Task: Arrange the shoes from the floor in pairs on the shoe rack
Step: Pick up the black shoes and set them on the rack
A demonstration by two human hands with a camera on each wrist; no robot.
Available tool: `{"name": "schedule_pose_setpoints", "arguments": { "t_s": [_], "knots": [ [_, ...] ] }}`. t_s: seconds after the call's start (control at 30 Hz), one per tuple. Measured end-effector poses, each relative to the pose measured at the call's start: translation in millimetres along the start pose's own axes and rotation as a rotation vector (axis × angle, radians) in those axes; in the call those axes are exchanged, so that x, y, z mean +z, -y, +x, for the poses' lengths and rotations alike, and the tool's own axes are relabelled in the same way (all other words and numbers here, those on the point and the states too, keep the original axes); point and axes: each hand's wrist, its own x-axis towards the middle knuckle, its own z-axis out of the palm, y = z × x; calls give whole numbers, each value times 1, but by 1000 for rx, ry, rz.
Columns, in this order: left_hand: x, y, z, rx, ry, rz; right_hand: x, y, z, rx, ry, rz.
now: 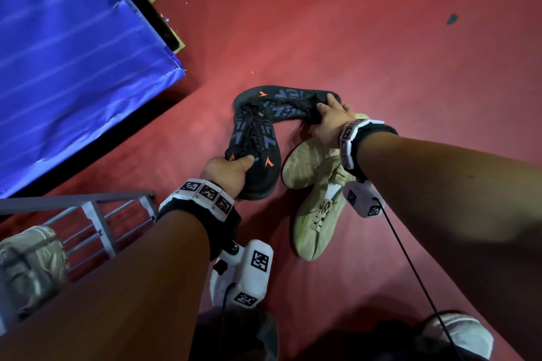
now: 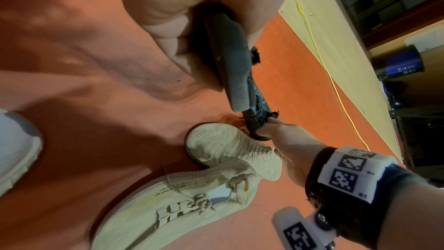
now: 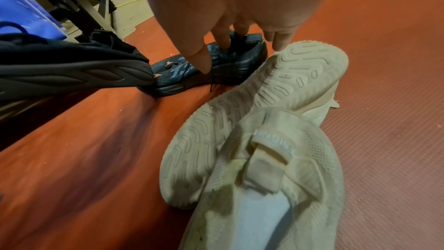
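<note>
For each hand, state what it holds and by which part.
The left hand grips one black shoe at its heel collar. The right hand grips the other black shoe at its heel opening.

Knit shoes, rubbery floor, metal rack, shiny blue sheet.

The two black shoes (image 1: pixel 255 138) have a matt woven-knit upper with orange marks and a smooth, moulded matt sole. The cream shoes (image 3: pixel 259 140) are soft mesh cloth, scuffed and stained, with a ribbed rubber sole. The red floor (image 3: pixel 384 140) is matt with a fine pebbled grain. The shoe rack (image 1: pixel 96 214) is grey painted metal bars. The blue sheet (image 1: pixel 73 53) looks glossy and creased, like foil or plastic film.
</note>
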Motion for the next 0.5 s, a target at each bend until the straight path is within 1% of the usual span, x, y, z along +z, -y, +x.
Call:
{"name": "schedule_pose_setpoints", "arguments": {
  "t_s": [0.07,0.2,0.27,0.33,0.43,0.5],
  "knots": [
    [-1,2,2,-2,-11,-26,-6,2,-4,-34,-31,13],
    [0,6,8,-5,-17,-38,-22,1,-18,-41,-237,154],
    [0,5,7,-24,-3,-51,-29,4,-23,-17,-301,217],
    [1,8,9,-40,9,-64,-32,10,-29,19,-306,300],
    [-3,1,1,-47,-8,-73,-35,24,-46,75,-281,506],
    [-8,-4,-7,-27,-29,-67,-37,33,-60,126,-230,596]
  ]
}}
